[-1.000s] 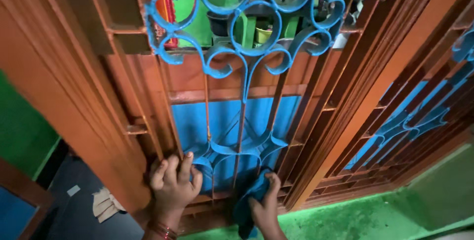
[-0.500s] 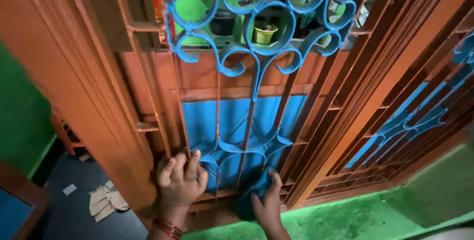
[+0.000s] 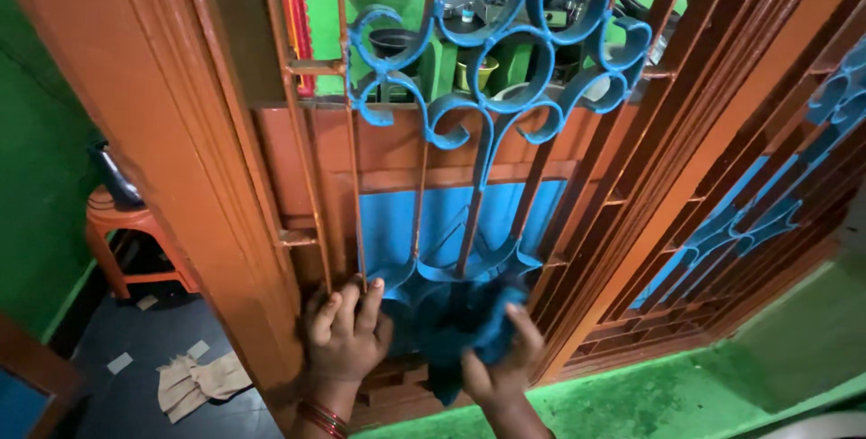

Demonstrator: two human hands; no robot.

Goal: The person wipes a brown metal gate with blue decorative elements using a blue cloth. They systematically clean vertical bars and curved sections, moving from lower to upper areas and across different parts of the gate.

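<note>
Brown vertical bars point(image 3: 347, 159) and blue scrollwork point(image 3: 492, 69) block the grille; only narrow gaps between them up top let fingers through. Lower down, the blue panel point(image 3: 451, 218) closes it off. Left, beyond the door frame point(image 3: 180, 177), open floor point(image 3: 135, 385) near an orange stool point(image 3: 122, 231).

Orange stool point(image 3: 122, 222), pale rag point(image 3: 194, 383), perhaps a cup point(image 3: 475, 72)
</note>
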